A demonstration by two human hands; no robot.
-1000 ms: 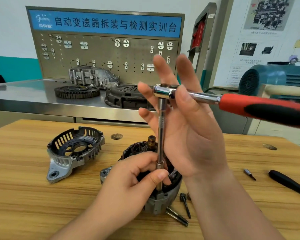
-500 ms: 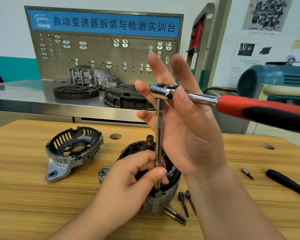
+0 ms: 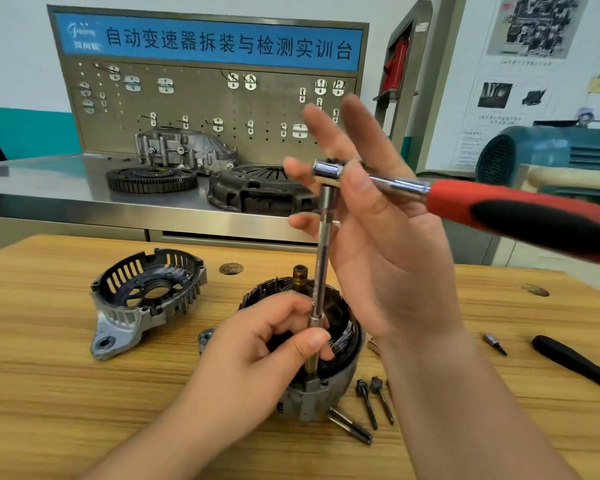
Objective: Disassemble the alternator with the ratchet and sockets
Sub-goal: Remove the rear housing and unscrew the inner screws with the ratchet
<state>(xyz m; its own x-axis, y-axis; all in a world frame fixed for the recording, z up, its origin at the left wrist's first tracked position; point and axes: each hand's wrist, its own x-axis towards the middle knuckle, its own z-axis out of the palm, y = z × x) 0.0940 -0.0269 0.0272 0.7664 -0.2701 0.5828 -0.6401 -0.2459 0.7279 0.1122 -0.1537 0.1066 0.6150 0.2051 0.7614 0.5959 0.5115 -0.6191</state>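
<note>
working on the alternator (image 3: 326,393) mid-table, we pinch the extension bar (image 3: 321,271) with our left hand (image 3: 257,344); our right hand (image 3: 388,258), fingers spread, thumb-pins the ratchet (image 3: 499,216); end cover (image 3: 146,296) at left and three bolts (image 3: 368,403) are off, more remains.

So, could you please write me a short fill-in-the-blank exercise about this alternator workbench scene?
The ratchet has a black and ___ handle. The left hand pinches the extension bar that reaches down to the ___. The removed cover lies on the ___ table.
Missing words: red; alternator; wooden.
</note>
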